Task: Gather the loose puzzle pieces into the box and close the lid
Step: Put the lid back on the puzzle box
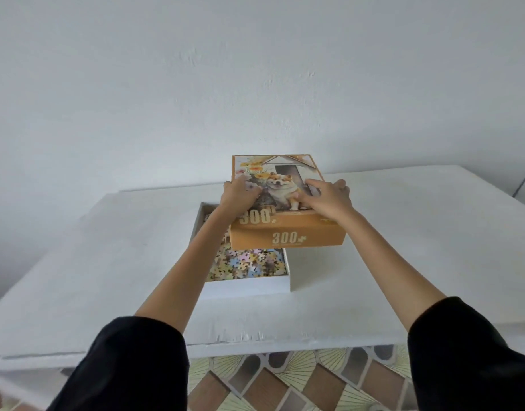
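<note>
Both your left hand (240, 194) and right hand (326, 197) grip the lid (287, 232) (skewed right of the box (246, 284)); square it, then lower.

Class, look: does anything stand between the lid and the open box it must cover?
Nothing visible does. The left hand and right hand hold the lid over the far end of the box; only puzzle pieces lie inside.
</note>
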Tool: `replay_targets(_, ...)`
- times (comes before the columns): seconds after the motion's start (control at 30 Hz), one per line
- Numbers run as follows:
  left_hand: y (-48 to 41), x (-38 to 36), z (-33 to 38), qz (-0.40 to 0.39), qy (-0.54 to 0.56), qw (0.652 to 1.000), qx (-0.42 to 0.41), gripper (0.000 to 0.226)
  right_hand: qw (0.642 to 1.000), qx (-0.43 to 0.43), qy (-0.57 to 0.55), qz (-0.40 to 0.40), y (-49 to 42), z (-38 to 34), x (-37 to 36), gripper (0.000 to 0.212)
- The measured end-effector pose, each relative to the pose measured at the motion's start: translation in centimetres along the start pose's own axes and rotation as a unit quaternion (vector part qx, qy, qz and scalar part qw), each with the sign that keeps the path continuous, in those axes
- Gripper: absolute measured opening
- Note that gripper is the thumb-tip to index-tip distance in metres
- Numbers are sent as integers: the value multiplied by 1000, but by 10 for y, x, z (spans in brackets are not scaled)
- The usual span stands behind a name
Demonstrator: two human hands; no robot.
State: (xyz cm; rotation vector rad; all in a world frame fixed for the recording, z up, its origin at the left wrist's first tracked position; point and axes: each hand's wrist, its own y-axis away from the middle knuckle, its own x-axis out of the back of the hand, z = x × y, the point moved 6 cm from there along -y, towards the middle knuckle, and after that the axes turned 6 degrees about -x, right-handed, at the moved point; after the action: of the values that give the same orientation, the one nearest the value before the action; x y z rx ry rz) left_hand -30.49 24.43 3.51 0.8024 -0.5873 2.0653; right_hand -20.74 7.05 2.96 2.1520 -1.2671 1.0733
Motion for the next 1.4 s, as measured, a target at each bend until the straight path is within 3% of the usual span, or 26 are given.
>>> replay_targets(0.3,47,41,-71,-1,1,999,35,49,999,24,-6,-41,47,-53,-47,54)
replay_targets(0.63,61,53,-87,14,-12,999,26,43,998,-2,17,-55,54,-62,-77,44)
replay_targets(0.83,63,51,-98,2,-1,1000,27,46,998,-6,0,-58,59,-65,-79,61)
replay_targets(1.13,67,37,-100,-24,-20,1000,2,50,992,10,33,-118,65,-57,-93,66)
replay_targets(1.4,67,20,-113,-48,-70,996,26,48,993,-24,68,-93,58,-40,-109,69)
